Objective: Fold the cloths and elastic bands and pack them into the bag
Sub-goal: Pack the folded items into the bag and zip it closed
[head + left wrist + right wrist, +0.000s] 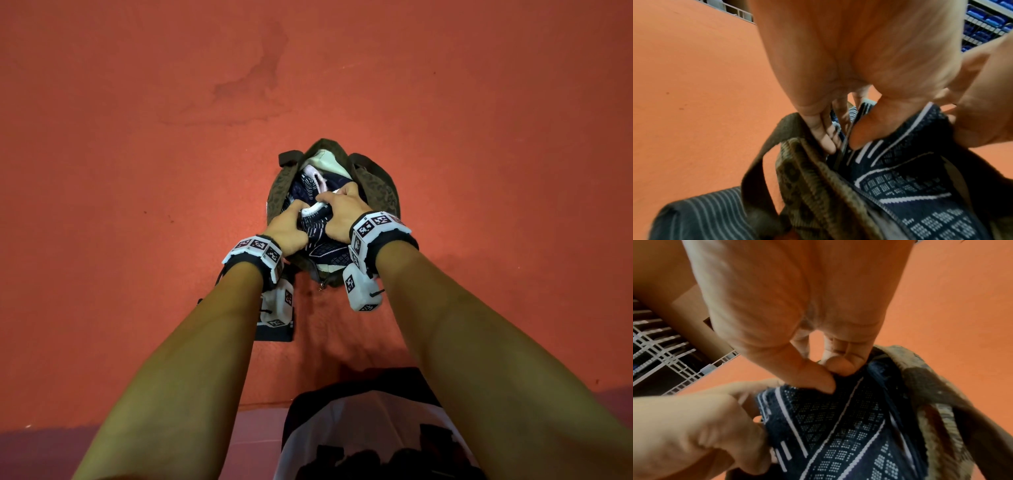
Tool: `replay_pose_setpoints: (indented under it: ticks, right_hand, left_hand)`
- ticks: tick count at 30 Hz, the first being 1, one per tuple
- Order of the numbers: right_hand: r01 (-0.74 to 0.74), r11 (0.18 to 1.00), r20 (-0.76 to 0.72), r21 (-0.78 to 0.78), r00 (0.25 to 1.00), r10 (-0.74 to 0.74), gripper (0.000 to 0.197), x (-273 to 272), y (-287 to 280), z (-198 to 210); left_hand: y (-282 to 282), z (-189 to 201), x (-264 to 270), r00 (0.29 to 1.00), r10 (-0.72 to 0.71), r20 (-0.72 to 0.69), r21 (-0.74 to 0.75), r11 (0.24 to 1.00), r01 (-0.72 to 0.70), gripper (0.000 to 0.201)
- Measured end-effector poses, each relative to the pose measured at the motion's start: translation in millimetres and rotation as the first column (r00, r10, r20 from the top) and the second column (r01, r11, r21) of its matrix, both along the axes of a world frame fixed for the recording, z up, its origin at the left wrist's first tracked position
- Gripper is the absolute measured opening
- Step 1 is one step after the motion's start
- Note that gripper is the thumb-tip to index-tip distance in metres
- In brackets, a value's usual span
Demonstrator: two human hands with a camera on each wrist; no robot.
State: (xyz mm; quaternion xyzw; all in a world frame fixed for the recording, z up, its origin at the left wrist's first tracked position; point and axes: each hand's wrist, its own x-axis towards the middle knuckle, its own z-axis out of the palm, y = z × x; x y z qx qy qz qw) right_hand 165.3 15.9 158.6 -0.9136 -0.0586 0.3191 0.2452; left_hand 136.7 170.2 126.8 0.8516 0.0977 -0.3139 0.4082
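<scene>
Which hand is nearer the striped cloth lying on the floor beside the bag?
Left. The left hand is at the bag's left rim, the striped cloth just below its wrist; the right hand is across the opening.

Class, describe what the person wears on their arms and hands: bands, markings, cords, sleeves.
Both forearms are bare, with no sleeves or gloves. The left hand and right hand each have a black wrist strap carrying white blocks printed with black square code markers. A white box bearing the same markers hangs under each wrist, with a thin black cord.
</scene>
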Motion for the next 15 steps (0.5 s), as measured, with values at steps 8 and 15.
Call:
replay_pose_setpoints:
  ticks: [8, 15]
  right_hand:
    - [-0.008, 0.996, 0.067, -0.092, 0.998, 0.014, 0.039, 0.5, 2.1, -5.0]
    - [-0.011, 0.99, 0.061, -0.139, 0.998, 0.02, 0.039, 2.0, 1.8, -4.6]
  left_hand:
    - [16.7, -10.5, -2.7, 0.909, 0.384, 0.16, 0.023, 0.92, -0.392, 0.018]
    - [21.0, -10.0, -9.9, 0.913, 0.409, 0.004, 0.254, 0.882, -0.397, 0.039]
